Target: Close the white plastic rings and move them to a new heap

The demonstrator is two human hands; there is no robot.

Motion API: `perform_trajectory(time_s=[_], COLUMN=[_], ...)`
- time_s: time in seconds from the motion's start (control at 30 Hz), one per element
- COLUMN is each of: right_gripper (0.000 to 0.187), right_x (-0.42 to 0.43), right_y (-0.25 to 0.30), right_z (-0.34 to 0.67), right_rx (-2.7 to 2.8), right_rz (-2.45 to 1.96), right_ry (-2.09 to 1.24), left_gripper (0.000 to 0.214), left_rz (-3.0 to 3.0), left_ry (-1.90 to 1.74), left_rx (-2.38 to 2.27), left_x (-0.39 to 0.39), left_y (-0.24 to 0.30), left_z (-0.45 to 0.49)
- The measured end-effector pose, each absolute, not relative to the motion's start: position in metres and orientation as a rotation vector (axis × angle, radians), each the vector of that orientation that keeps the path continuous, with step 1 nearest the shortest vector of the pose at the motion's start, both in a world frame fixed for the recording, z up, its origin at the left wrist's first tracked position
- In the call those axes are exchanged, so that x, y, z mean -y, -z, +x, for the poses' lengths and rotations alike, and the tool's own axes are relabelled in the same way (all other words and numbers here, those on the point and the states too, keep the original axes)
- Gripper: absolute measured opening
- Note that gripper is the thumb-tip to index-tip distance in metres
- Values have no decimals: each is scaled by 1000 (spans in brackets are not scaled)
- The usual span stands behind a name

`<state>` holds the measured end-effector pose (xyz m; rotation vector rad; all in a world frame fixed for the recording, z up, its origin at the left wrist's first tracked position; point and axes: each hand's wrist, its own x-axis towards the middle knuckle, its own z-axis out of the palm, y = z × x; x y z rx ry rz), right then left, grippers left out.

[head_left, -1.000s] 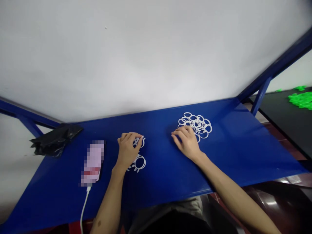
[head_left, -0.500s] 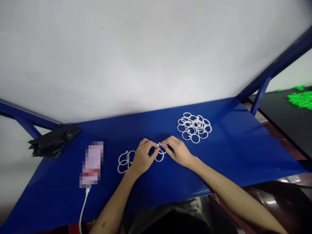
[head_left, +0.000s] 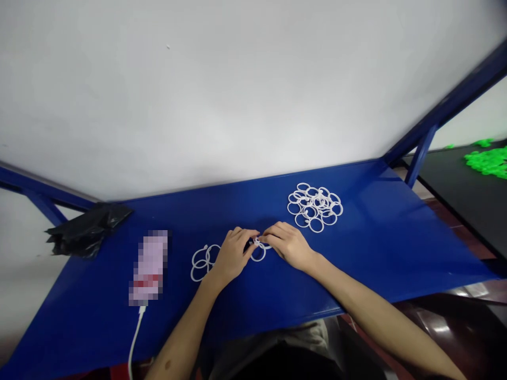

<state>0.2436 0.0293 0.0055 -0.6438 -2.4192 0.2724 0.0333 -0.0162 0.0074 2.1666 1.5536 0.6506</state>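
Thumb and fingers of my left hand (head_left: 234,252) are closed in a pinch on white plastic rings (head_left: 259,254) near the middle of the table. My right hand (head_left: 288,244) pinches the same small group from the other side, and its fingertips almost meet those of the left. Part of one ring shows under the right fingers; the joining point is mostly hidden. Beside my left wrist lie several linked white rings (head_left: 199,264). A larger heap of white rings with small knobs (head_left: 316,207) rests farther back, to the right of my right hand.
The blue table (head_left: 166,327) stands against a white wall (head_left: 253,95). At left lie a black plastic bag (head_left: 89,229) and a blurred-out pinkish device (head_left: 149,264) with a white cable (head_left: 135,338). Green pieces (head_left: 489,161) sit on a black table (head_left: 455,184) at right.
My fingertips have come closer together over the rings, and the right fingers now cover more of the right-hand ring. The piles on the table stay as they were.
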Motion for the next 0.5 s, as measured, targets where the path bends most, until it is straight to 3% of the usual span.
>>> perform_trajectory(time_s=[0.23,0.5], right_gripper=[24,25], right_x=[-25,-26], right_y=[-9,-6], right_z=[243,245], right_rx=[2443,2410], right_rz=[-649,-766], right_ry=[-102,-10], left_gripper=[29,35], left_rz=[1792,1789], left_ry=[-787,-804], left_rx=[-1417,-1359], left_x=[17,18], left_y=[-12,-15], left_z=[31,32])
